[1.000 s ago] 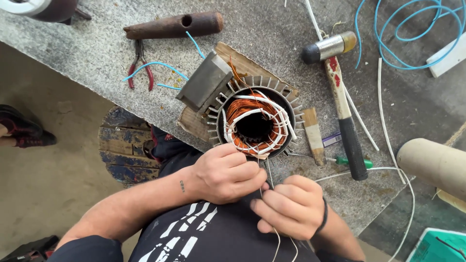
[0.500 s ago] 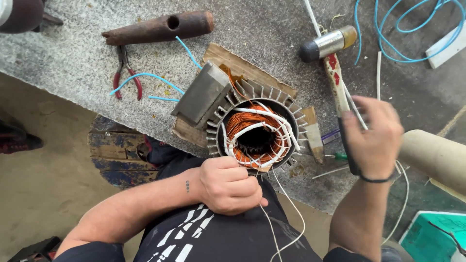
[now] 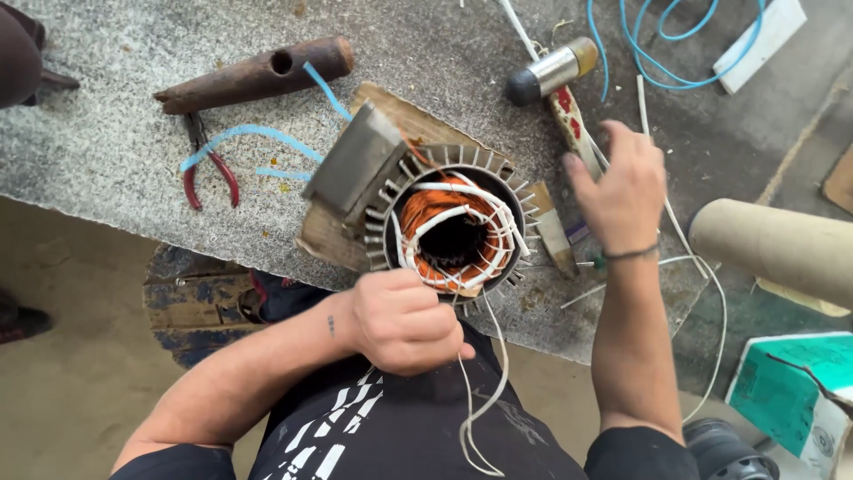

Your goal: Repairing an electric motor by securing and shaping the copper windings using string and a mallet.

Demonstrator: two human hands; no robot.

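Observation:
A finned motor stator (image 3: pixel 384 233) with orange copper windings (image 3: pixel 425 210) and white lacing cord around them lies on a wooden board on the speckled stone bench (image 3: pixel 107 142). My left hand (image 3: pixel 404 320) is a closed fist at the stator's near rim. It grips white cord (image 3: pixel 484 391) that hangs down over my lap. My right hand (image 3: pixel 622 187) is raised to the right of the stator, over the hammer's red and black handle (image 3: pixel 567 114), fingers apart. A thin white tube runs under it. I see nothing held in that hand.
The metal hammer head (image 3: pixel 551 71) lies at the back. Red-handled pliers (image 3: pixel 209 169), blue wire pieces (image 3: pixel 240 138) and a rusty metal tube (image 3: pixel 258 76) lie to the left. A cardboard tube (image 3: pixel 773 249) and a teal box (image 3: pixel 791 382) are on the right, with blue cable (image 3: pixel 657 44) at the back right.
My right hand left the cord beside my left hand and swung up to the right, over the hammer handle. The left hand stayed clenched at the stator's rim.

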